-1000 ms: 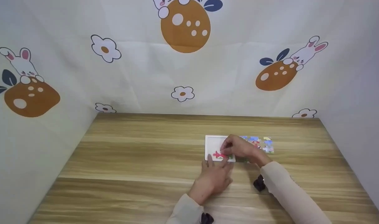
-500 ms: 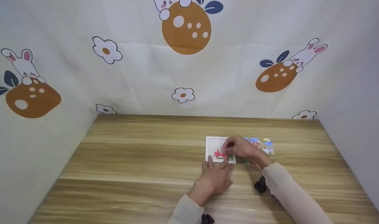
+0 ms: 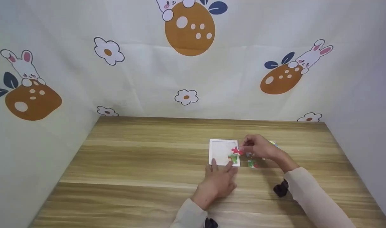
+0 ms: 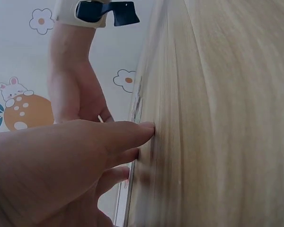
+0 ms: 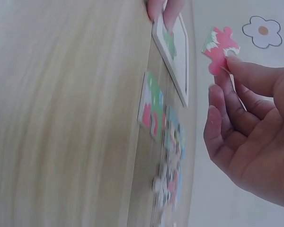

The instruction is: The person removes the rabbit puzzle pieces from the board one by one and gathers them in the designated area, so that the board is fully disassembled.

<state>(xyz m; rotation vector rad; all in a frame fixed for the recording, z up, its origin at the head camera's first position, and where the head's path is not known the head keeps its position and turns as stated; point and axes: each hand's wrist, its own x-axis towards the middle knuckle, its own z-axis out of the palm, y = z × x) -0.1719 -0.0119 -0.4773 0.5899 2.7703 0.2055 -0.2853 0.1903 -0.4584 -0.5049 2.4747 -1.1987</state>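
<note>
My right hand [image 3: 261,147] pinches a red jigsaw piece [image 5: 220,47] between thumb and fingers, raised over the right rim of a white puzzle tray [image 3: 210,152]. White and green patches mark the piece. A green piece [image 3: 233,159] lies in the tray's near right corner. The left hand [image 3: 219,182] rests at the near edge of the tray, fingers stretched onto its rim. Seen from the left wrist, its fingertips [image 4: 146,127] meet the tray side and the tabletop.
A green and red piece [image 5: 153,104] lies on the wooden table [image 3: 132,158] right of the tray. Several more loose pieces [image 5: 173,137] lie beyond it, partly hidden under the right hand in the head view. A patterned cloth [image 3: 142,72] hangs behind the table.
The right hand has lifted the red piece from the near part of the tray and moved right with it, uncovering the green corner piece. The left hand has stayed in place.
</note>
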